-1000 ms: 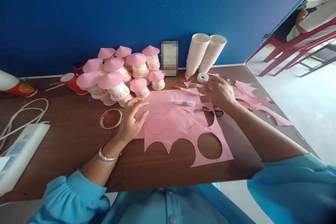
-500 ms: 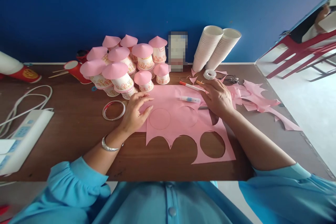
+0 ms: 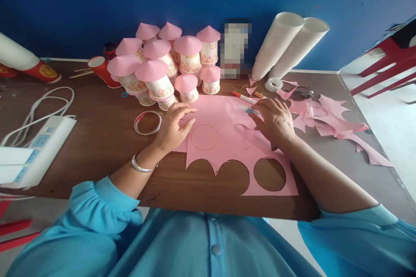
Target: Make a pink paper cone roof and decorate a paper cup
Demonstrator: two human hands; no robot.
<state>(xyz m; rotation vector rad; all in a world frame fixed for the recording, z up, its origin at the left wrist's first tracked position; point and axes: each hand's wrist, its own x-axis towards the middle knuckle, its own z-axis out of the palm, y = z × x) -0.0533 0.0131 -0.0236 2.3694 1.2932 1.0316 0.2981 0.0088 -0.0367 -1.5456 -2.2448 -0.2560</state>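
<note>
My left hand [image 3: 175, 126] rests at the left edge of the pink paper sheet [image 3: 224, 108], thumb and fingers apart, nothing held. To its right a drawn circle [image 3: 204, 137] shows on the paper. Over the sheet's right side my right hand [image 3: 276, 122] is bent down, thumb and fingers around the end of a small clear glue tube [image 3: 252, 111]; the palm hides part of the grip. Just beyond lies a white marker with an orange cap [image 3: 243, 97]. Nearer me the sheet has a round cut-out and scalloped cut edges.
Several paper-cup houses with pink cone roofs [image 3: 152, 69] stand at the back left. Stacked white cups [image 3: 277, 45] lean against the wall. Clear tape [image 3: 274, 84] and pink scraps [image 3: 331, 114] lie right. A tape ring [image 3: 147, 123] and a power strip [image 3: 48, 147] are left.
My right hand has moved left and closer to me, coming around the glue tube. My left hand keeps its place by the paper. The camera view has shifted slightly.
</note>
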